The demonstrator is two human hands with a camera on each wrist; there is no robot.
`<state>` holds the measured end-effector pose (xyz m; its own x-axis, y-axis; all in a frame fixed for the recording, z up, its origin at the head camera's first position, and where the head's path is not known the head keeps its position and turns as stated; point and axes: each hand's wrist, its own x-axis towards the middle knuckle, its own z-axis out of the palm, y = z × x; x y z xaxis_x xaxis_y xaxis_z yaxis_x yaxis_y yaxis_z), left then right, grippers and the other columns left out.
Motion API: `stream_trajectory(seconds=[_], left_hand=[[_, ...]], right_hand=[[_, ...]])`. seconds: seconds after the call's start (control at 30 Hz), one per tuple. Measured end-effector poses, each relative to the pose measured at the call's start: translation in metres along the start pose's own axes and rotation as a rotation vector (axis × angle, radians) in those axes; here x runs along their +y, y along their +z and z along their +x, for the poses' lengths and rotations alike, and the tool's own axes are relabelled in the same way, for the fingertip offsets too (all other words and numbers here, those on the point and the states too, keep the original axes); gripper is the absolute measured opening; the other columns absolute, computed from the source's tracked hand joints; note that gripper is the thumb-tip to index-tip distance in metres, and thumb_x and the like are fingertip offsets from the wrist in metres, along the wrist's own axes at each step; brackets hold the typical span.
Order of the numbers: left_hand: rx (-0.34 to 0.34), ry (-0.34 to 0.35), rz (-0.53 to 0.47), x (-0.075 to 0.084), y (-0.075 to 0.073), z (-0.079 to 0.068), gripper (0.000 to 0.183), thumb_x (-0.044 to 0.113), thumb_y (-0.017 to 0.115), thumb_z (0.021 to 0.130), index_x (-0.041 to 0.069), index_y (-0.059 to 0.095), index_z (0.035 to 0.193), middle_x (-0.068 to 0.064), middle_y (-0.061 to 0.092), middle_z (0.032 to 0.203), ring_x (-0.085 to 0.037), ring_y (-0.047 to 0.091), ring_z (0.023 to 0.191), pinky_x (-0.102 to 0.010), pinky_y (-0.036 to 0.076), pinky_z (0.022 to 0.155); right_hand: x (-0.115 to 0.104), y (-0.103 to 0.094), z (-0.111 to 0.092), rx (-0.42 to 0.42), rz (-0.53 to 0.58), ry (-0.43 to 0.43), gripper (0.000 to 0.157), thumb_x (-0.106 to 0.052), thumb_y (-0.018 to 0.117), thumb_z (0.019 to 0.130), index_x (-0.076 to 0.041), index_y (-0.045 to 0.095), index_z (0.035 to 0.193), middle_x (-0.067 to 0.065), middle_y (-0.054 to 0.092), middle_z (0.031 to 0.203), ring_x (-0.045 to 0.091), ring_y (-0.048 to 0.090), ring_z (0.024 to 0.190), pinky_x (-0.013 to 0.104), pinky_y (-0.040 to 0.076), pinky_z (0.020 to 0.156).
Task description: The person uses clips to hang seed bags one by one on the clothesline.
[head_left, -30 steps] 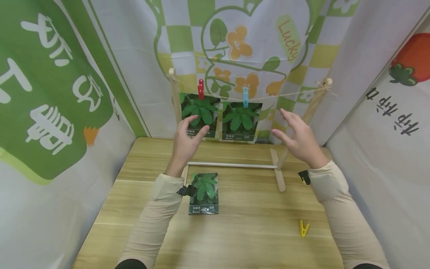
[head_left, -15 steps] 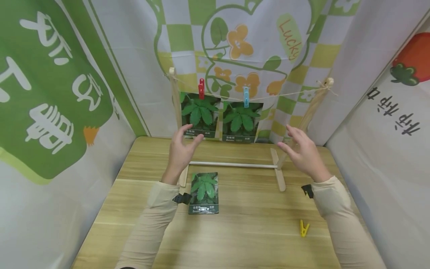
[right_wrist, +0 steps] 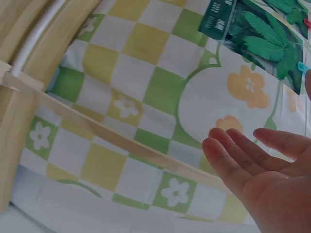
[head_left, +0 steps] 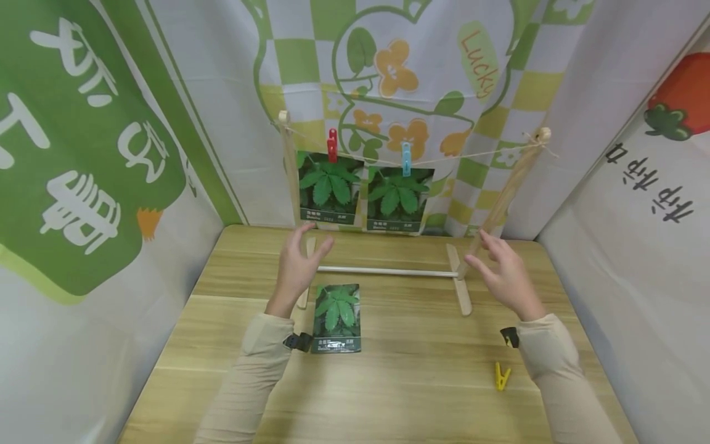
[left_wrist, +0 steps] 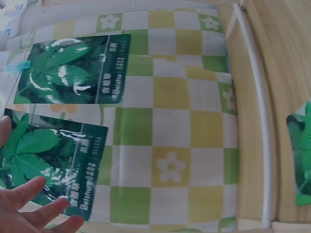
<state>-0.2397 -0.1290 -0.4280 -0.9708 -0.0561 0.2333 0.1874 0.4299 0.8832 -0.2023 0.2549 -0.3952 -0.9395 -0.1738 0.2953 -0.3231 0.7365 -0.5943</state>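
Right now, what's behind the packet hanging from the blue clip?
A checkered, flower-printed cloth shows past the edges of the hanging packet. Whatever the packet itself covers can't be seen.

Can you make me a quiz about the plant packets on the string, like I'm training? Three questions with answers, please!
1. How many packets hang from the string?
2. True or false: the left hand and the right hand are both empty.
3. The clothespin lying on the table is: A) red, B) blue, C) yellow.

Key: 1. Two. 2. True. 3. C.
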Motion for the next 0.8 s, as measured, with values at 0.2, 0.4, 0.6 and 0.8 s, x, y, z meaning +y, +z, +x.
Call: stream_trajectory(seconds=[0.2, 0.4, 0.6, 0.8], left_hand=[[-0.003, -0.038, 0.014, -0.012, 0.003, -0.006, 0.069, 0.047, 0.066, 0.089, 0.008, 0.044, 0.142, -0.017, 0.043, 0.15, -0.037, 0.036, 0.14, -0.058, 0.028, 0.116], [-0.015, -0.078, 0.016, -0.023, 0.009, -0.012, 0.071, 0.05, 0.066, 0.089, 0.007, 0.045, 0.141, -0.016, 0.044, 0.149, -0.036, 0.036, 0.141, -0.055, 0.028, 0.116], [-0.04, -0.122, 0.003, -0.034, 0.017, -0.019, 0.074, 0.051, 0.066, 0.088, 0.007, 0.044, 0.143, -0.017, 0.04, 0.152, -0.038, 0.033, 0.143, -0.056, 0.026, 0.117], [-0.064, -0.176, 0.018, -0.048, 0.025, -0.024, 0.077, 0.055, 0.067, 0.086, 0.008, 0.043, 0.143, -0.016, 0.04, 0.152, -0.038, 0.033, 0.142, -0.056, 0.027, 0.116]], right_hand=[[0.011, 0.007, -0.01, -0.017, 0.027, 0.057, 0.063, -0.027, 0.056, 0.1, 0.008, 0.033, 0.146, 0.035, 0.042, 0.141, 0.051, 0.048, 0.122, 0.062, 0.043, 0.1], [0.023, 0.013, -0.021, -0.058, 0.045, 0.125, 0.067, -0.031, 0.055, 0.1, 0.008, 0.028, 0.148, 0.034, 0.036, 0.147, 0.052, 0.044, 0.126, 0.063, 0.04, 0.103], [0.039, 0.025, -0.033, -0.114, 0.019, 0.167, 0.072, -0.036, 0.053, 0.1, 0.011, 0.026, 0.148, 0.035, 0.036, 0.146, 0.051, 0.043, 0.128, 0.063, 0.04, 0.103], [0.053, 0.036, -0.044, -0.158, 0.013, 0.229, 0.076, -0.042, 0.051, 0.1, 0.011, 0.026, 0.148, 0.037, 0.036, 0.145, 0.054, 0.042, 0.128, 0.066, 0.038, 0.102]])
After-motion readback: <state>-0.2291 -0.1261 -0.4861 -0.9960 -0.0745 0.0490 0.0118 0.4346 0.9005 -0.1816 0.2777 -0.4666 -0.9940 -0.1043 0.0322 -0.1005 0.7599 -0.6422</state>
